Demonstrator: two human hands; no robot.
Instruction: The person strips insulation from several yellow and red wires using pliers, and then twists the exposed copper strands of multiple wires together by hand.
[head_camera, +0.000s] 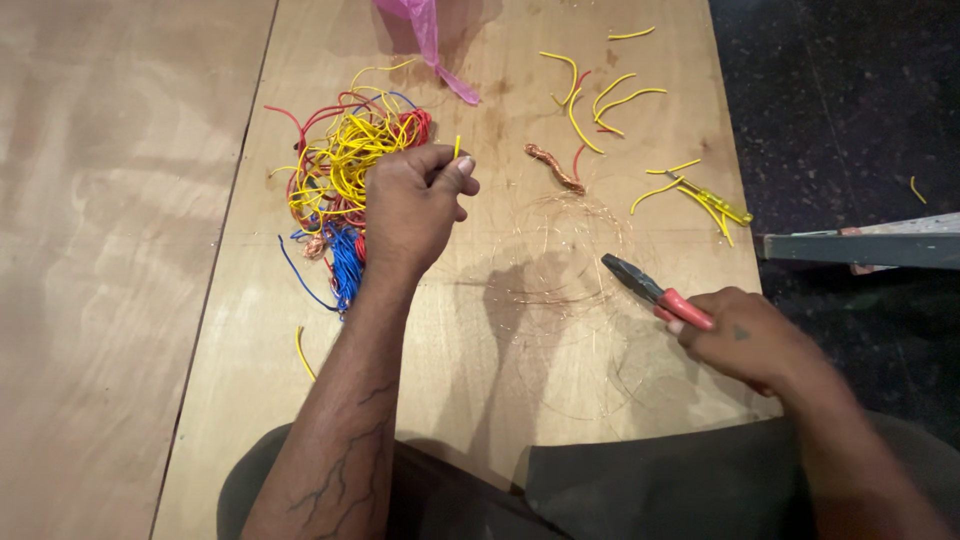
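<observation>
Hiding yellow wire in left hand

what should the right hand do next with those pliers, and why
Probably bring the pliers in the right hand up to the short yellow wire pinched in the left hand: its tip sticks up free, the plier nose already points that way, and bare copper strands lie between.
</observation>
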